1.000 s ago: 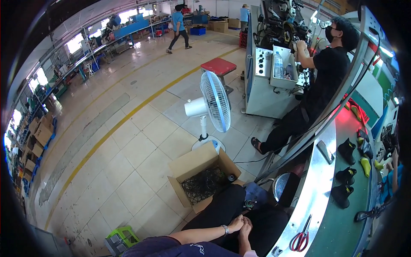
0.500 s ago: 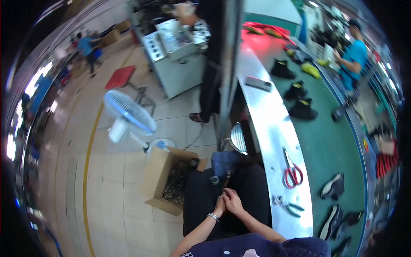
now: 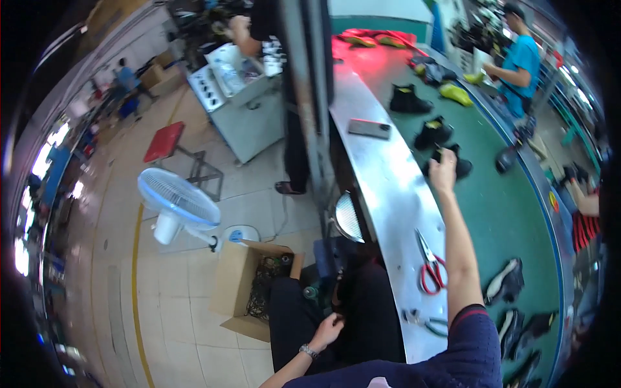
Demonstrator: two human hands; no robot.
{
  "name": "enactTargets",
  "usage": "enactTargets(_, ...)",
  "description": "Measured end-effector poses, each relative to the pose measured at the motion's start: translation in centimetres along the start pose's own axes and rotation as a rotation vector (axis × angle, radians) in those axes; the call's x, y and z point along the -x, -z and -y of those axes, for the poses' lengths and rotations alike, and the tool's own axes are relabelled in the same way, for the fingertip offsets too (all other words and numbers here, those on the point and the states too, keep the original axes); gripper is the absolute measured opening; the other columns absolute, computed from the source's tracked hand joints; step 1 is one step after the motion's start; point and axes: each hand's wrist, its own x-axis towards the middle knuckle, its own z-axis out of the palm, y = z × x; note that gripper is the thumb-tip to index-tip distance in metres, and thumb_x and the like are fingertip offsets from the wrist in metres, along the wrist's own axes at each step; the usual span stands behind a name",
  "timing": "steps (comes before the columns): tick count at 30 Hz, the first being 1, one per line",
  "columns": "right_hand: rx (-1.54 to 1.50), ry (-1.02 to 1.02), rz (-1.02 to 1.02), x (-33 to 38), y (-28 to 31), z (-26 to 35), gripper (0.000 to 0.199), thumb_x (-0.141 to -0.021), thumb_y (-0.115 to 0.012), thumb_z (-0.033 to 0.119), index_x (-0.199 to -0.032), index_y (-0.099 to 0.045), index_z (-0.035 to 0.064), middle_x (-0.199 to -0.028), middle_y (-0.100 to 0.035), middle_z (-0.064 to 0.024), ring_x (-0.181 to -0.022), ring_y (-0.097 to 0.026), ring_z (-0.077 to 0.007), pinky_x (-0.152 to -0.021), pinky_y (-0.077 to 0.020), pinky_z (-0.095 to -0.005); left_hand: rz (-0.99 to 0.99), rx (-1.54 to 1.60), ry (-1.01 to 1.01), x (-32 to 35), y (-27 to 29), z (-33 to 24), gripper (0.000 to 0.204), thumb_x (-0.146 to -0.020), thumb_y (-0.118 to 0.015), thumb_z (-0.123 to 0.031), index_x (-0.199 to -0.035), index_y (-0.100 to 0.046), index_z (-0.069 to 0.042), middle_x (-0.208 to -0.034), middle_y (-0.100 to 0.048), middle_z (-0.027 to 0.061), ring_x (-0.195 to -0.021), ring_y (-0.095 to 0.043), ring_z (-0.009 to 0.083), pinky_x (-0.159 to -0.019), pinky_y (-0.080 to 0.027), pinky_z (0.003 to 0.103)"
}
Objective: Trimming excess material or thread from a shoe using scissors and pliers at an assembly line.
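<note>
Right hand (image 3: 444, 169) forward, left hand (image 3: 328, 328) low

A red stool (image 3: 163, 141) stands on pale tiled floor (image 3: 167, 317), bright windows (image 3: 44, 158) far left.

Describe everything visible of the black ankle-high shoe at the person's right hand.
The black ankle-high shoe looks matte; leather or fabric, I can't tell. It appears upright on the green work surface, toe toward the picture's right. The bare right hand hides part of it, fingers seemingly touching it, grip unclear. A little yellow shows near them.
</note>
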Motion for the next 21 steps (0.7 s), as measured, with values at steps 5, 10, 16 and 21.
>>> enactTargets(5,0.123,-0.111,0.206,-1.2,0.6,-4.2,0.042,-0.090,-0.061,0.036,-0.117,-0.055,0.0040,-0.121,-0.056,-0.0192,-0.110,-0.055,-0.0388,-0.091,-0.0465,-0.0448,0.128,-0.180,0.058,2.1,1.4,-4.9,0.033,-0.095,-0.059,-0.028,-0.118,-0.059,-0.004,-0.099,-0.067,0.0086,-0.088,-0.063,0.0163,-0.079,-0.049,0.030)
enactTargets(10,-0.005,-0.046,0.049,2.1,3.4,-5.9,0.033,-0.093,-0.060,0.029,-0.105,-0.061,-0.0014,-0.105,-0.061,-0.0214,-0.100,-0.057,-0.0411,-0.084,-0.0451,-0.0471,0.115,-0.097,-0.035,3.9,1.6,-7.3,0.033,-0.095,-0.060,-0.028,-0.119,-0.058,-0.005,-0.105,-0.067,0.0100,-0.096,-0.065,0.0185,-0.085,-0.051,0.032)
enactTargets(16,-0.497,-0.150,0.074,0.9,17.0,1.1,0.032,-0.097,-0.057,0.030,-0.096,-0.059,-0.0017,-0.084,-0.059,-0.0034,-0.076,-0.050,-0.0117,-0.070,-0.0436,-0.0284,0.168,-0.014,-0.236,6.7,3.2,-13.1,0.031,-0.097,-0.059,-0.026,-0.118,-0.058,-0.004,-0.101,-0.066,0.0065,-0.094,-0.063,0.0134,-0.083,-0.050,0.030)
enactTargets(21,-0.828,-0.236,0.300,5.0,26.6,16.9,0.023,-0.096,-0.060,0.026,-0.094,-0.062,0.0036,-0.080,-0.055,0.0064,-0.073,-0.049,-0.0018,-0.064,-0.0369,-0.0173,0.171,-0.005,-0.420,7.7,5.7,-20.3,0.072,-0.085,-0.073,-0.018,-0.146,-0.036,-0.006,-0.131,-0.054,0.0100,-0.111,-0.056,0.0168,-0.097,-0.046,0.035)
